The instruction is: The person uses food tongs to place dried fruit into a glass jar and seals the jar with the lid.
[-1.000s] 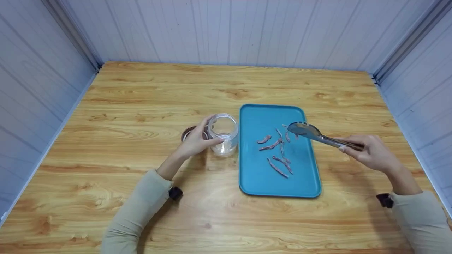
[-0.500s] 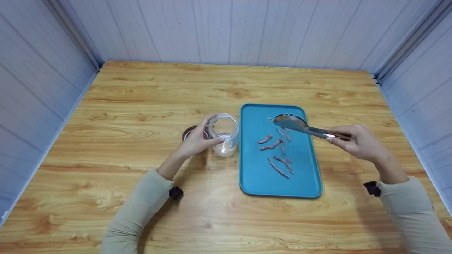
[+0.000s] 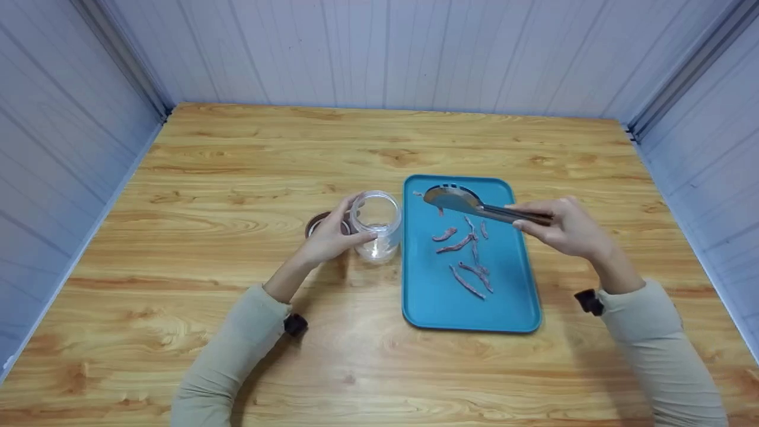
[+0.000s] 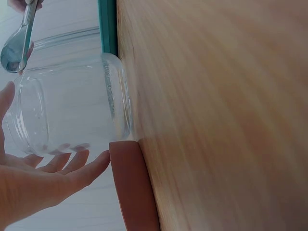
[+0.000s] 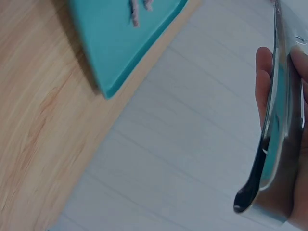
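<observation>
My left hand (image 3: 330,238) holds the side of a clear jar (image 3: 378,244), which stands open-topped on the table with nothing visible inside. My right hand (image 3: 566,228) grips metal tongs (image 3: 455,200) by the handle, above the upper part of a blue tray (image 3: 442,311). Bits of a reddish strip (image 3: 440,211) stick out from the tongs' head, which hides the rest. Several thin strips (image 3: 467,282), like dried meat, lie on the tray. In the right wrist view the tongs' rounded handle end (image 5: 274,202) lies along the palm.
A brown lid (image 4: 132,185) lies on the table beside the jar, partly behind my left hand in the head view. The tray's left edge stands close to the jar. White panel walls (image 3: 379,53) enclose the wooden table (image 3: 249,154) at the back and sides.
My right hand has carried the tongs and the strip left and slightly away from me, across the tray towards the jar. My left hand and the jar have stayed in place.
</observation>
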Action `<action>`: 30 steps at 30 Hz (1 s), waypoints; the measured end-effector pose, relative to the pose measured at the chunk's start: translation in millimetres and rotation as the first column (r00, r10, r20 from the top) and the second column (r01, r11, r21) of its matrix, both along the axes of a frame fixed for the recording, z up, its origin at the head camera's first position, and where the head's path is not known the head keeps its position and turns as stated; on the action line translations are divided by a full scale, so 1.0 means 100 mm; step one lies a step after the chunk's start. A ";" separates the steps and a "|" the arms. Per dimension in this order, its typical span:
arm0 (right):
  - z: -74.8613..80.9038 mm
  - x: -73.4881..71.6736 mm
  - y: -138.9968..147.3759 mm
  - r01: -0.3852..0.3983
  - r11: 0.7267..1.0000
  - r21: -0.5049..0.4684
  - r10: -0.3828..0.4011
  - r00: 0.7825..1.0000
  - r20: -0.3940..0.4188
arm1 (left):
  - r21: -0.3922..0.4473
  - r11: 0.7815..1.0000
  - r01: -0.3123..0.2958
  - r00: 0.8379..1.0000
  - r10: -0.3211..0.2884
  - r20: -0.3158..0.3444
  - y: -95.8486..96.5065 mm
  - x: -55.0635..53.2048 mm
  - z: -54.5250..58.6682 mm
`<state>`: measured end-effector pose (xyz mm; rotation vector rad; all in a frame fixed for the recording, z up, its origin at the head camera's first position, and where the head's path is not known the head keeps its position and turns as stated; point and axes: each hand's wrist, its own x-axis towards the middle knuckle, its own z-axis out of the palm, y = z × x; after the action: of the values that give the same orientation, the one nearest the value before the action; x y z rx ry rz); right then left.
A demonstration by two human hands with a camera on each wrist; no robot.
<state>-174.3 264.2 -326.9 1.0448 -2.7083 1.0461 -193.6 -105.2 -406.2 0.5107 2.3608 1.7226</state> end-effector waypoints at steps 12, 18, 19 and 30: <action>0.06 -0.10 -0.38 -0.086 0.996 -0.037 0.085 0.996 -0.030 | -0.002 1.000 -0.005 1.000 0.005 -0.027 -0.01 -0.02 -0.04; -0.02 -0.18 -0.51 -0.102 0.993 -0.053 0.100 0.994 -0.040 | -0.035 0.999 -0.011 1.000 0.011 0.004 0.01 0.06 0.11; -0.07 -0.22 -0.51 -0.108 0.993 -0.056 0.105 0.993 -0.046 | -0.035 0.999 -0.008 1.000 0.009 0.011 0.01 0.08 0.16; -0.28 -0.34 -0.60 -0.192 0.979 -0.064 0.186 0.979 -0.088 | -0.042 0.999 -0.022 0.999 0.023 0.024 -0.01 0.00 0.02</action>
<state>-208.7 203.9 -354.8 1.3225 -2.5269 1.0925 -193.4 -106.5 -404.7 0.4557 2.3883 1.6752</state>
